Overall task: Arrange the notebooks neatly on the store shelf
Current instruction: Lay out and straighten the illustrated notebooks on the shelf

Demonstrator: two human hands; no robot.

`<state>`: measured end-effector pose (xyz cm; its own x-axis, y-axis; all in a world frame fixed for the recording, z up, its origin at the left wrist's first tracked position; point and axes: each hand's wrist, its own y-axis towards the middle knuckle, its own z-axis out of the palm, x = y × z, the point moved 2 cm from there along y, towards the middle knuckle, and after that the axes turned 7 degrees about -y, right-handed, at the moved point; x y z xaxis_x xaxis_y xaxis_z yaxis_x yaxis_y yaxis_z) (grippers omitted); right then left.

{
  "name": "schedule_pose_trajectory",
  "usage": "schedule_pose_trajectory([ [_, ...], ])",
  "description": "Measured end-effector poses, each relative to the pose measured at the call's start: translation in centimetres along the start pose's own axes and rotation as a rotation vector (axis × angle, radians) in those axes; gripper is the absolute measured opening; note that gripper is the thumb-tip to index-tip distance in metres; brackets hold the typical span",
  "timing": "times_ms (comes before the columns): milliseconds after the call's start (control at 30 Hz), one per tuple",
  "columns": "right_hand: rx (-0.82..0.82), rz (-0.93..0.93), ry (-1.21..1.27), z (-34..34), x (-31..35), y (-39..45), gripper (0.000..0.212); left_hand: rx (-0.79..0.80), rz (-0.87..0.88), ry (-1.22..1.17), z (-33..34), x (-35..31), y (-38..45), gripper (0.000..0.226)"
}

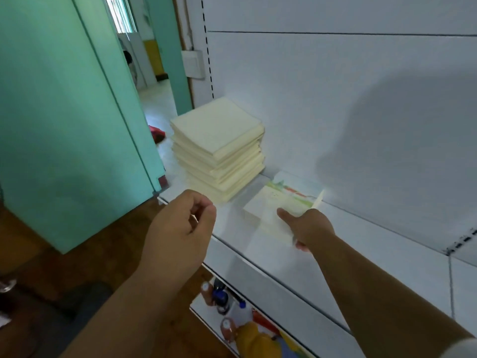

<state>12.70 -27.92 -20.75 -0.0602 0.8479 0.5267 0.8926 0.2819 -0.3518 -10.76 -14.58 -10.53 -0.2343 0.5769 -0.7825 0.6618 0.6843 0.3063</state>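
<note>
Right hand (307, 228) grips a small batch of notebooks (273, 210) at its near right corner, thumb lying on the top cover and fingers curled under the edge; we cannot tell how many it holds. We judge this batch to be resting on, or just above, the white shelf (387, 251), with its far edge close to the back panel (335, 99). One loose cover or page stands up at its right end.

We take the tall stack of cream notebooks (219, 148) as our landmark. The held batch lies just to the right of that stack, near it but apart. The stack itself sits at the left end of the shelf, its layers slightly fanned rather than flush.

Left hand (180, 228) hangs in front of the stack, fingers loosely curled and holding nothing.

Step in hand, by our judgement: seating the batch beside the stack. To do this well we would lay the raised cover flat first, then square the batch parallel to the shelf front and level with the stack's near edge, using the free left hand to steady the stack. A careless push risks fanning it further.

Below the stack, on a lower level, we note bottles and colourful packets (232, 311).
</note>
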Motion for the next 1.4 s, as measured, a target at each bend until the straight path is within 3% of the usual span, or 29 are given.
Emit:
schedule_pose_trajectory([
  [300, -0.048, 0.194, 0.003, 1.0, -0.4, 0.1, 0.047, 0.350, 0.154, -0.097, 2.2, 4.9, 7.7, 0.012],
  [400, -0.202, 0.225, -0.019, 0.5, 0.5, -1.2, 0.030, 0.414, 0.195, -0.127, 2.0, 5.7, 10.3, 0.007],
  [467, -0.339, 0.195, 0.230, -0.2, 1.7, -3.1, 0.023, 0.463, 0.182, -0.128, 2.3, 6.3, 11.5, 0.012],
  [567, -0.417, 0.093, 0.618, -0.6, 4.4, -7.4, 0.026, 0.613, -0.035, -0.313, 3.2, 5.9, 12.3, 0.056],
  [633, -0.385, 0.003, 0.686, -0.6, 6.5, -9.9, 0.027, 0.724, -0.300, -0.627, 3.5, 4.9, 12.4, 0.061],
  [667, -0.367, -0.035, 0.694, -0.5, 7.3, -10.6, 0.027, 0.752, -0.363, -0.756, 3.8, 4.5, 12.5, 0.052],
  [733, -0.351, -0.087, 0.752, -0.5, 8.0, -10.4, 0.039, 0.690, -0.318, -0.810, 4.0, 4.0, 12.6, 0.022],
  [833, -0.425, 0.121, 0.758, -0.1, 5.8, -6.5, 0.059, 0.551, -0.285, -0.754, 3.9, 4.6, 13.1, 0.013],
  [933, -0.364, 0.343, 0.234, 2.2, 3.0, -2.5, 0.071, 0.546, -0.254, -0.711, 3.1, 5.2, 13.6, 0.013],
  [1033, -0.287, 0.356, 0.055, 4.3, 1.6, -0.8, 0.050, 0.577, -0.203, -0.676, 2.3, 6.0, 13.9, 0.013],
  [1233, -0.458, 0.419, 0.046, 4.1, 0.8, -1.7, 0.031, 0.647, -0.213, -0.703, 2.5, 7.8, 13.3, 0.011],
  [1300, -0.583, 0.383, 0.184, 3.4, 1.5, -3.5, 0.016, 0.683, -0.188, -0.730, 2.7, 7.9, 12.9, 0.011],
  [1400, -0.738, 0.325, 0.531, 1.9, 2.7, -8.0, 0.012, 0.739, -0.179, -0.797, 3.7, 7.5, 11.8, 0.013],
])
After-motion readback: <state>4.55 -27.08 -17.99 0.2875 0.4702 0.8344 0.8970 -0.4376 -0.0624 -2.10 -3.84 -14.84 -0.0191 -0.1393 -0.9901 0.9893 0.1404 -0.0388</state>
